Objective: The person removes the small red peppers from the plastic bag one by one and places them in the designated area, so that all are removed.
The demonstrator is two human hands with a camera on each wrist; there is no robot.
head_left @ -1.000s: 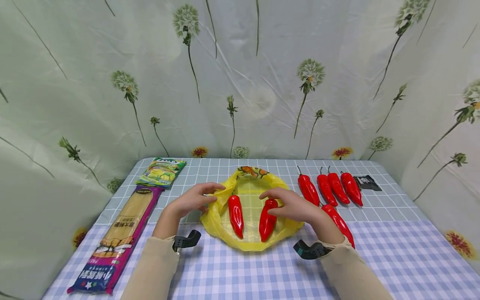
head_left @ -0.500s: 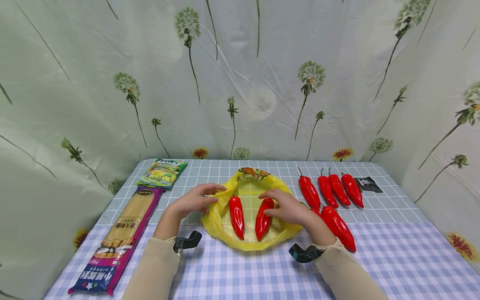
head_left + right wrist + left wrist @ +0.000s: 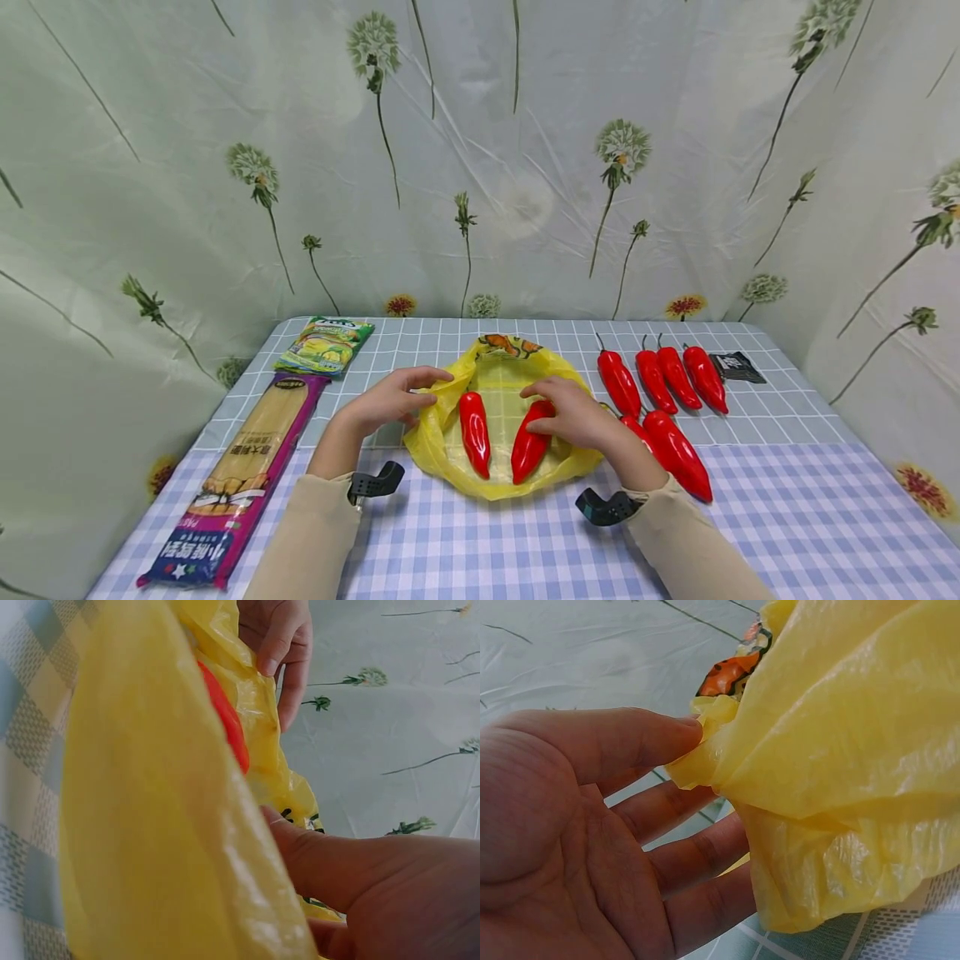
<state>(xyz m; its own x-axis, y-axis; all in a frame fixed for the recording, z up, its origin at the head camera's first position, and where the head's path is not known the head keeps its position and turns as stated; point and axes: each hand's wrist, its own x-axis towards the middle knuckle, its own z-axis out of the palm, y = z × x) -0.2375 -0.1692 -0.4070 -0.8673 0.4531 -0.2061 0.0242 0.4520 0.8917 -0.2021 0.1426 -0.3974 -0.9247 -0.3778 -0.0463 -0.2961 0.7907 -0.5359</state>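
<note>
A yellow plastic bag (image 3: 498, 492) lies spread wide at the middle of the table, its mouth towards me. My left hand (image 3: 390, 398) pinches the bag's left edge between thumb and fingers; in the left wrist view the thumb presses on the yellow film (image 3: 840, 750). Inside the bag lies a red chili pepper (image 3: 474, 435), apart from both hands. Another red chili pepper (image 3: 530, 454) slants on the bag's right side, its upper end gripped by my right hand (image 3: 573, 412). In the right wrist view the bag's wall hides that grip.
Several more red chili peppers (image 3: 678, 454) lie to the right, some partly behind my right forearm. A small black packet (image 3: 737, 367) is beyond them. On the left are a long spaghetti pack (image 3: 243, 475) and a green snack bag (image 3: 325, 344). A patterned curtain (image 3: 517, 167) hangs behind the table.
My right hand has shifted slightly left with its pepper, which now slants more. My right forearm uncovers more of the peppers beside it. My left hand stays at the bag's edge.
</note>
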